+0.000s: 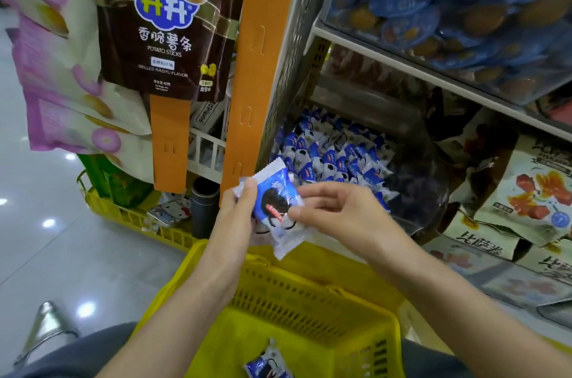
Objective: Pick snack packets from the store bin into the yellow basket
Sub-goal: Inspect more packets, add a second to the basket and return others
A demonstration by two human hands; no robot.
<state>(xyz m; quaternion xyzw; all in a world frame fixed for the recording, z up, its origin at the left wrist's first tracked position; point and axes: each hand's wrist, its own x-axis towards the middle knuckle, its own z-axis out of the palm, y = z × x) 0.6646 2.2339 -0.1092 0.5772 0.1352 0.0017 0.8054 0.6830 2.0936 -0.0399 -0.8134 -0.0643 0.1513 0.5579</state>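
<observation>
A blue-and-white snack packet (275,207) with a dark cookie printed on it hangs above the far rim of the yellow basket (309,291). My left hand (240,216) grips its left edge, thumb on the front. My right hand (337,212) pinches its right side with thumb and fingers. Behind the hands, the store bin (411,142), a clear tub on the low shelf, is full of the same packets (334,154). One packet (267,363) lies on the basket's floor at the bottom of the view.
An orange shelf upright (257,68) stands left of the bin, with hanging potato-stick bags (167,21). A second yellow crate (139,216) sits on the floor to the left. A shelf (433,74) of blue-lidded tubs overhangs the bin; boxed snacks (526,192) lie to the right.
</observation>
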